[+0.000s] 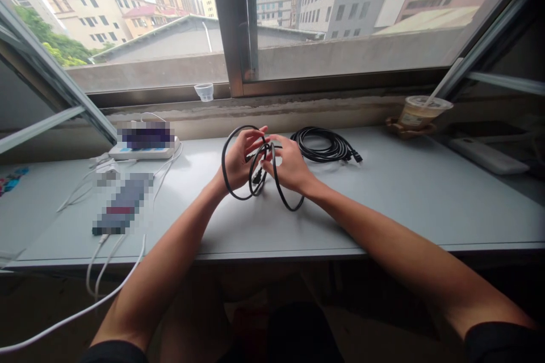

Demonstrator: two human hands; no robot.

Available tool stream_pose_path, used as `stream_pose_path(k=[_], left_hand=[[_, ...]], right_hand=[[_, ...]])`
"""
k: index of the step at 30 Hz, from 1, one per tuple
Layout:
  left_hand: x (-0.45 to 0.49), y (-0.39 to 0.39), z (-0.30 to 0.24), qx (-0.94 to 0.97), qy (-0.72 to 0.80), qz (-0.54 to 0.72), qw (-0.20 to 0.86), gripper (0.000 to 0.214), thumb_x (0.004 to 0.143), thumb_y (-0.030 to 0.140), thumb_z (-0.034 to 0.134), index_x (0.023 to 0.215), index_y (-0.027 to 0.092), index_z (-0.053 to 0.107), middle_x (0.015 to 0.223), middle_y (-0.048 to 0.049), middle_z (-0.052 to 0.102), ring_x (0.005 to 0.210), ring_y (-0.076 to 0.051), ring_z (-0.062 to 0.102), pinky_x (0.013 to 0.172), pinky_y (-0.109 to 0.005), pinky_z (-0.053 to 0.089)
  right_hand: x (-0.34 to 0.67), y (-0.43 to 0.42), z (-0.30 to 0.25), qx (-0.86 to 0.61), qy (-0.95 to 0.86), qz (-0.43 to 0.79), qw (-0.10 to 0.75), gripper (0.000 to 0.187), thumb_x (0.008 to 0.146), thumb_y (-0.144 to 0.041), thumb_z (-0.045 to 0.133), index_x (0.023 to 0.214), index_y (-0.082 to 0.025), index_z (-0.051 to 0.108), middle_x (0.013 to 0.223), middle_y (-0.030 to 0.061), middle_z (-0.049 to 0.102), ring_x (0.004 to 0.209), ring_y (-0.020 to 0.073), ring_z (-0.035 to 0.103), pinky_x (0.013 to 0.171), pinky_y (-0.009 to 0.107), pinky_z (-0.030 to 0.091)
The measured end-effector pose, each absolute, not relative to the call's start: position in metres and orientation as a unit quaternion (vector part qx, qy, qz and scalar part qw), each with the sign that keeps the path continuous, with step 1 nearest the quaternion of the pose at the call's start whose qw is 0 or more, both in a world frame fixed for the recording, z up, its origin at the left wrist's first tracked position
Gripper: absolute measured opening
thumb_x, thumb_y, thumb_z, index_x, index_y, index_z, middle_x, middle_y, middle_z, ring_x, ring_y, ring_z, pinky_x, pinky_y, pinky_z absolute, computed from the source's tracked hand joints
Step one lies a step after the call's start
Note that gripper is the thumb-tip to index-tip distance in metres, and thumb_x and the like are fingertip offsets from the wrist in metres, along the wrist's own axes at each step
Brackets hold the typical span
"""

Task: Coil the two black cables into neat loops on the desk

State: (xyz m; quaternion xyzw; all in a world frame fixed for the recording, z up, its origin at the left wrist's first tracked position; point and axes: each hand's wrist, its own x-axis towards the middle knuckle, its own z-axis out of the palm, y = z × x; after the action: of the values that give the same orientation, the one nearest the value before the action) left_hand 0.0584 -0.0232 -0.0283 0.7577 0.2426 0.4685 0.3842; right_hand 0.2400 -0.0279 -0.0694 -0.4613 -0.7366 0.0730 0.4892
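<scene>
A black cable (277, 181) hangs in loose loops between my two hands, above the middle of the white table. My left hand (242, 156) is closed around part of it, with one loop passing over the wrist side. My right hand (290, 163) grips the same cable, thumb and fingers pinched near the left fingers. A dark plug (258, 176) on one end dangles below the fingers. Just behind my right hand lies a second black cable (326, 146), coiled flat on the table with its connectors pointing right. Some of the fingertips are hidden by the loops.
A white power strip (145, 151) and a blurred phone-like device (123, 204) with white cords are at left. A plastic cup (204, 92) stands on the sill. An iced drink (421, 112) with a straw sits at back right, near a pale slab (487, 156).
</scene>
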Motion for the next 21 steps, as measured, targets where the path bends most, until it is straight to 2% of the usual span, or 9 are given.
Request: stream_pose_path(k=[3, 7, 11, 14, 17, 21], left_hand=[[0.058, -0.023, -0.025, 0.741, 0.26, 0.484, 0.386, 0.04, 0.095, 0.043, 0.073, 0.112, 0.024, 0.043, 0.157, -0.0202, 0.057, 0.131, -0.029, 0.069, 0.115, -0.048, 0.051], [0.052, -0.021, -0.022, 0.728, 0.27, 0.486, 0.401, 0.043, 0.095, 0.045, 0.074, 0.111, 0.024, 0.04, 0.153, -0.0221, 0.061, 0.125, -0.03, 0.072, 0.101, -0.044, 0.058], [0.043, -0.018, -0.021, 0.723, 0.282, 0.464, 0.427, 0.046, 0.093, 0.051, 0.076, 0.111, 0.023, 0.044, 0.141, -0.0201, 0.07, 0.123, -0.031, 0.074, 0.096, -0.04, 0.058], [0.037, -0.014, -0.022, 0.722, 0.287, 0.451, 0.44, 0.049, 0.091, 0.053, 0.078, 0.113, 0.02, 0.05, 0.13, -0.0185, 0.074, 0.118, -0.03, 0.075, 0.098, -0.04, 0.058], [0.031, -0.01, -0.02, 0.725, 0.281, 0.444, 0.445, 0.051, 0.089, 0.052, 0.081, 0.115, 0.017, 0.055, 0.121, -0.0172, 0.076, 0.109, -0.028, 0.077, 0.097, -0.04, 0.057], [0.017, -0.004, -0.011, 0.758, 0.298, 0.41, 0.411, 0.047, 0.091, 0.047, 0.077, 0.121, 0.013, 0.067, 0.105, -0.0126, 0.079, 0.088, -0.022, 0.073, 0.087, -0.036, 0.055]], right_hand=[[0.245, -0.024, -0.063, -0.481, -0.698, 0.119, 0.517, 0.016, 0.088, -0.032, 0.068, 0.081, -0.021, 0.076, 0.148, 0.0158, 0.061, 0.14, 0.039, 0.053, 0.122, 0.063, 0.038], [0.256, -0.022, -0.049, -0.407, -0.701, 0.27, 0.519, 0.022, 0.088, -0.035, 0.064, 0.077, -0.021, 0.076, 0.143, 0.0127, 0.064, 0.142, 0.0356, 0.054, 0.126, 0.055, 0.036], [0.271, -0.021, -0.037, -0.326, -0.648, 0.479, 0.495, 0.025, 0.08, -0.041, 0.074, 0.066, -0.021, 0.07, 0.118, 0.0097, 0.074, 0.126, 0.0331, 0.066, 0.112, 0.05, 0.051], [0.281, -0.021, -0.034, -0.294, -0.595, 0.593, 0.456, 0.028, 0.076, -0.038, 0.079, 0.063, -0.019, 0.063, 0.113, 0.0102, 0.076, 0.118, 0.0314, 0.071, 0.101, 0.048, 0.058], [0.285, -0.023, -0.032, -0.27, -0.573, 0.633, 0.444, 0.03, 0.074, -0.036, 0.082, 0.063, -0.019, 0.06, 0.11, 0.0116, 0.077, 0.116, 0.0318, 0.073, 0.098, 0.049, 0.059], [0.288, -0.022, -0.028, -0.277, -0.536, 0.628, 0.492, 0.024, 0.071, -0.033, 0.084, 0.071, -0.018, 0.066, 0.112, 0.012, 0.076, 0.108, 0.0314, 0.076, 0.094, 0.048, 0.062]])
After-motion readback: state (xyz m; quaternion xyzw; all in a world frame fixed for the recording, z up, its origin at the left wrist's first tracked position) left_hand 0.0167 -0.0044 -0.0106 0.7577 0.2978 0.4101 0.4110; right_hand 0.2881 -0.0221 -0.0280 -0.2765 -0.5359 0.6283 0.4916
